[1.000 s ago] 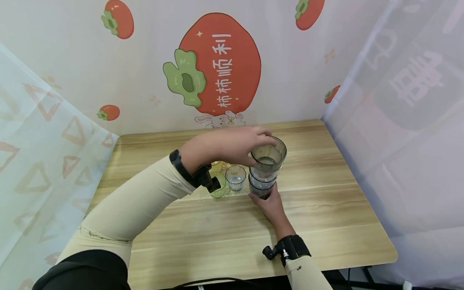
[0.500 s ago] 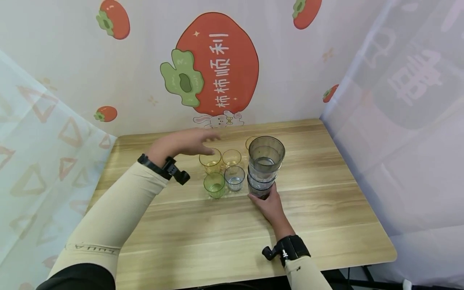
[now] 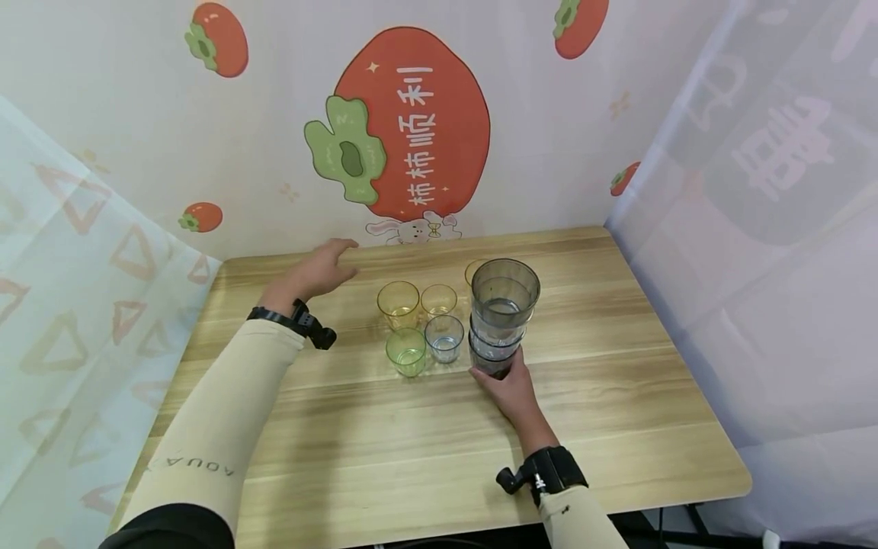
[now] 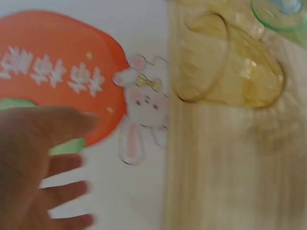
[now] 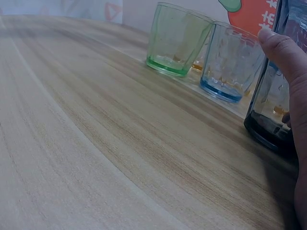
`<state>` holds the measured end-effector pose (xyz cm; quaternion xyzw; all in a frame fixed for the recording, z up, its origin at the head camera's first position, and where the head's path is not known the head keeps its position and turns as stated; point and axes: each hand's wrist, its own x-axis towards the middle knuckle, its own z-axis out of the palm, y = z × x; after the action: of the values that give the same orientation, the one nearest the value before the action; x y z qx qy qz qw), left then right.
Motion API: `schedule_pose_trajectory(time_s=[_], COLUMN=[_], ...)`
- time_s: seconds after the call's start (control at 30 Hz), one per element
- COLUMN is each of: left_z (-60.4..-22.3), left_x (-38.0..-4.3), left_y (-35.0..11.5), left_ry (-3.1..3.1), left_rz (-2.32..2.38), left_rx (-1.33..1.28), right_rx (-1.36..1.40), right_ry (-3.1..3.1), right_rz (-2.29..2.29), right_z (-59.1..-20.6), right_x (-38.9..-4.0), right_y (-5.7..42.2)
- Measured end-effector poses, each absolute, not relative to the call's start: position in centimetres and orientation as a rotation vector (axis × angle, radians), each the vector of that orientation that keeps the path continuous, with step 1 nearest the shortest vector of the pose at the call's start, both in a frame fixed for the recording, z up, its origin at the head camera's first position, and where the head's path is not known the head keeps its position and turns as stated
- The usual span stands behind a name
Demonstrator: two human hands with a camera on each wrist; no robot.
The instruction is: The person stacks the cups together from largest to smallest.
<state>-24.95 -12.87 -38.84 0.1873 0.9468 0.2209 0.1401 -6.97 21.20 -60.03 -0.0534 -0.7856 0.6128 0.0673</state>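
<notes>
A tall upright stack of grey and clear glasses [image 3: 504,313] stands on the table, with my right hand [image 3: 509,393] gripping it near its base. In the right wrist view, the thumb [image 5: 283,52] lies along the dark-bottomed lowest glass [image 5: 266,124]. My left hand [image 3: 312,274] is raised over the table's back left, holding nothing, its fingers apart and relaxed. Nearest to it stands a yellow glass [image 3: 398,305]. A smaller yellow glass [image 3: 439,301], a green glass [image 3: 406,353] and a blue glass [image 3: 444,339] stand close beside it, left of the stack.
Another yellowish glass [image 3: 472,268] stands behind the stack, mostly hidden by it. The wooden table [image 3: 384,457] meets a printed backdrop [image 3: 274,137] at the back. Hanging cloth borders it at left and right.
My left hand has left the top of the stack and moved left, past the yellow glasses, to the table's back left. The right hand has kept its grip on the stack.
</notes>
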Motion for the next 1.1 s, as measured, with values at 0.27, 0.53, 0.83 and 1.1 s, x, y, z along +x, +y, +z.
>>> schedule_pose_trajectory(time_s=[0.27,0.53,0.83,1.1], left_z=[-43.9,-48.5,-54.7,-54.8], left_x=[-26.1,-25.4,-24.5,-24.4], left_y=[-13.1,-11.9,-13.6,-13.3], left_ry=[2.913,2.879,2.765,2.747], left_rz=[0.819,0.677,0.551,0.621], left_rx=[0.437,0.493,0.362,0.391], right_rx=[-0.151,-0.122,-0.134,-0.124], right_ry=[-2.347,-2.337,-2.370,-2.360], right_rz=[1.868,1.863,1.868,1.866], right_z=[-60.2,-60.3,-60.1,-60.4], right_x=[-6.7,-6.8,-7.1,-7.8], right_y=[21.2,21.4,21.6,22.3])
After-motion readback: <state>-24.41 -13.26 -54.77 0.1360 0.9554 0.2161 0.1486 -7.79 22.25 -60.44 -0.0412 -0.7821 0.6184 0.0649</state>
